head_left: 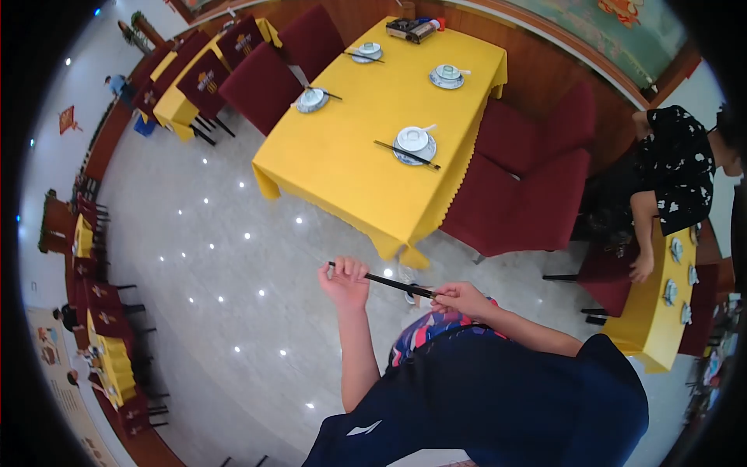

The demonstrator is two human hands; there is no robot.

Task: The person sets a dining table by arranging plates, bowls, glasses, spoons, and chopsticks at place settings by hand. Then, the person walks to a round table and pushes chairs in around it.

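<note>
Dark chopsticks [389,283] stretch between my two hands in front of my body, sloping down to the right. At their left end, the fingers of my left hand [346,283] are curled around them. My right hand [461,301] pinches the other end near my waist. How many sticks there are I cannot make out. Beyond my hands, the nearest place setting has a white bowl [412,139] on a patterned plate [420,159], with other chopsticks [389,148] lying across it.
A table with a yellow cloth [350,167] carries several settings and a portable stove [412,29]. Dark red chairs [513,202] flank it. At the right, a person in a patterned shirt [681,163] leans by another yellow table [657,311]. More tables line the left.
</note>
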